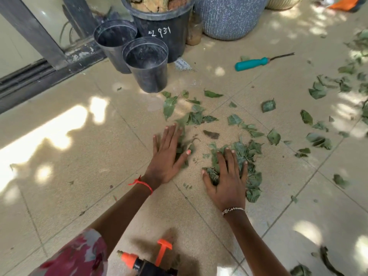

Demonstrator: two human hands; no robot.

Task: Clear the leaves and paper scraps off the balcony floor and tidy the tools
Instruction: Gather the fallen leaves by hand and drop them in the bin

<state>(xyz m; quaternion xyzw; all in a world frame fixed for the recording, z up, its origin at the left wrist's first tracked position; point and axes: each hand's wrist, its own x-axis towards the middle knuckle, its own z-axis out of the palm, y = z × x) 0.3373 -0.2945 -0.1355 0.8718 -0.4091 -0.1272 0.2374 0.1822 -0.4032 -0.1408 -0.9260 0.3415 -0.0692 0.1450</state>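
Note:
Green leaves [247, 150] lie scattered over the beige tiled balcony floor [79, 156], thickest in a small pile at the centre. My left hand [169, 154] lies flat with straight fingers, its edge against a few leaves. My right hand [227, 180] presses flat on the pile, fingers spread over the leaves. A hand tool with a teal handle [252, 63] lies on the floor at the upper right. An orange and black spray nozzle [147, 259] sits at the bottom edge, partly cut off. A paper scrap [182, 64] lies by the pots.
Two empty black pots [146, 64] stand at the top centre, in front of a bigger black pot [161, 22] filled with dry leaves. A speckled blue planter [229, 16] stands to its right. A sliding door track [29, 76] runs along the left. More leaves lie at the right.

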